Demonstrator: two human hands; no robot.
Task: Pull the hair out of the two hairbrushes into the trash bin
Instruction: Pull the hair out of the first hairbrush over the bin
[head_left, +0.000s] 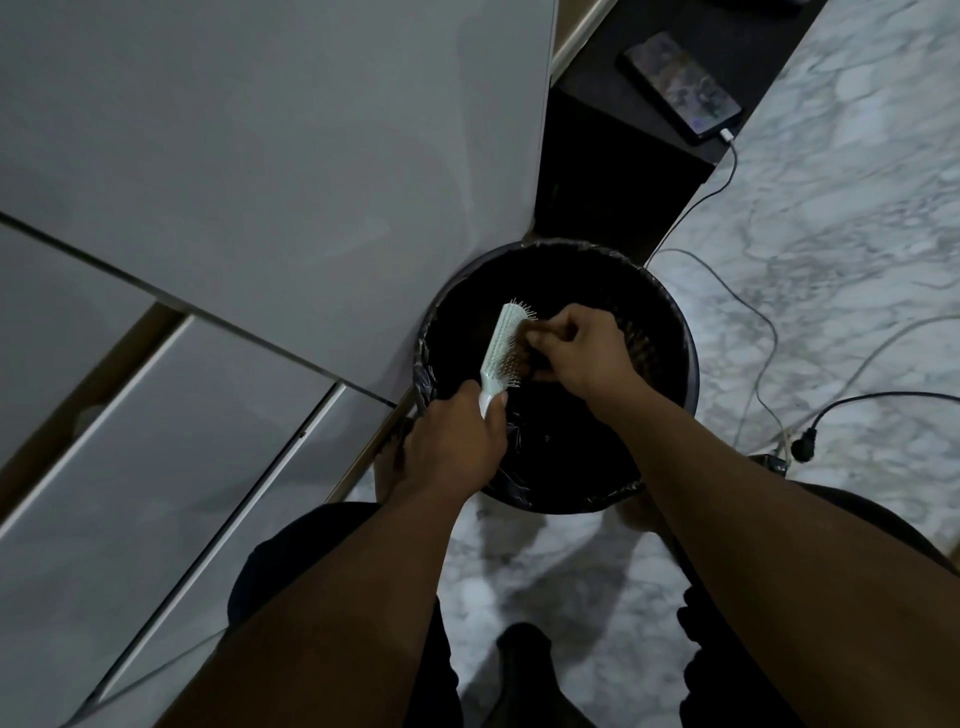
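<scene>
Over by the white cabinet on the left, the left hand (457, 441) is closed tight round the handle of the pale hairbrush (501, 345), holding it above the black trash bin (670, 322) with the bristles facing right. The right hand (582, 348) is bunched at the bristles, fingertips pinched on what looks like a dark clump of hair, though it's murky there. Best to keep the brush steady over the bin's mouth and draw the hair along the bristles, toward their tips.

Marble floor (831, 218) under trash bin (670, 322), cables (748, 306)
</scene>
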